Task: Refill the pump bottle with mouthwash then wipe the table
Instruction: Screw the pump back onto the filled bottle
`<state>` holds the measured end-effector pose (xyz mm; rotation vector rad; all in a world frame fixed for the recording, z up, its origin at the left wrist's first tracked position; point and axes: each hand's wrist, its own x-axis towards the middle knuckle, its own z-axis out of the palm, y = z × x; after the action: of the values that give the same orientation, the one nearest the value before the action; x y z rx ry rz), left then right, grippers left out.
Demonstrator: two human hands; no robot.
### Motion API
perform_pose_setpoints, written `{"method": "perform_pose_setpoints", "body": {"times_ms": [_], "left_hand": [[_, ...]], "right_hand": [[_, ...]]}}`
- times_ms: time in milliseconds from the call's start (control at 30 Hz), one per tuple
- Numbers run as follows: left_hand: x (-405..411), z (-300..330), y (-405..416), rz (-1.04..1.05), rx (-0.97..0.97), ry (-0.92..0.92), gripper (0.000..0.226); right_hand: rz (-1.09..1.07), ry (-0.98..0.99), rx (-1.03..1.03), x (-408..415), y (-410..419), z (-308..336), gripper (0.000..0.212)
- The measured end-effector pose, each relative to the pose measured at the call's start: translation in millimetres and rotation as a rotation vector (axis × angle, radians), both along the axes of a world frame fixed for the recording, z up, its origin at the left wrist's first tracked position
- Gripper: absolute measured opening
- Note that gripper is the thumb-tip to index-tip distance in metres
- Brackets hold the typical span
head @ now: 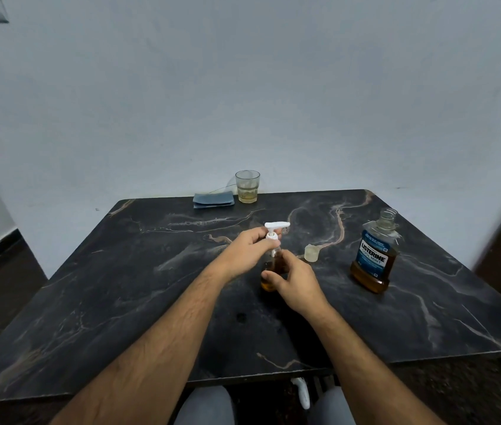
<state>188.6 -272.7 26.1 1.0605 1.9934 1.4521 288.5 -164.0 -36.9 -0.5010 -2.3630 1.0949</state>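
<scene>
Pump bottle: the small clear pump bottle (270,276) stands upright near the middle of the black marble table (120,271), amber liquid in its lower part.
Left hand: the left hand (247,250) pinches the white pump head (275,231) by its collar, right at the bottle's neck; whether it is seated I cannot tell.
Right hand: the right hand (296,285) curls round the bottle's body, thumb across the front.
Mouthwash: the Listerine Cool Mint bottle (376,256) stands uncapped at 3 o'clock of the pump bottle, partly full of amber liquid.
Cap: its pale cap (312,252) lies between the two bottles.
Far edge: at 12 o'clock, a folded blue-grey cloth (214,200), with a glass tumbler (247,187) just beside it holding a little yellowish liquid.
</scene>
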Motion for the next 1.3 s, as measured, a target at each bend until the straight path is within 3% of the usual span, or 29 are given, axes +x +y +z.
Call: {"method": "perform_pose_setpoints", "body": {"times_ms": [300, 433, 633, 767, 933, 1100, 1300], "left_hand": [[7, -10, 8, 0.415, 0.107, 0.162, 0.034], [3, -10, 2, 0.283, 0.133, 0.137, 0.021], [6, -5, 3, 0.040, 0.126, -0.069, 0.028], [11, -8, 12, 0.112, 0.131, -0.016, 0.018], [5, -17, 14, 0.322, 0.174, 0.087, 0.033], [4, -15, 6, 0.248, 0.173, 0.057, 0.023], [4, -12, 0, 0.044, 0.071, -0.005, 0.031]], "right_hand": [[-0.005, 0.006, 0.011, 0, -1, 0, 0.037], [-0.004, 0.020, 0.015, 1, 0, -2, 0.031], [-0.014, 0.025, 0.012, -1, 0, -4, 0.034], [-0.017, 0.026, 0.022, -1, 0, -4, 0.038], [-0.018, 0.020, 0.033, 0, 0, -3, 0.037], [-0.016, 0.027, 0.018, 1, 0, -2, 0.035], [-0.013, 0.028, 0.012, 1, -1, -2, 0.030]]}}
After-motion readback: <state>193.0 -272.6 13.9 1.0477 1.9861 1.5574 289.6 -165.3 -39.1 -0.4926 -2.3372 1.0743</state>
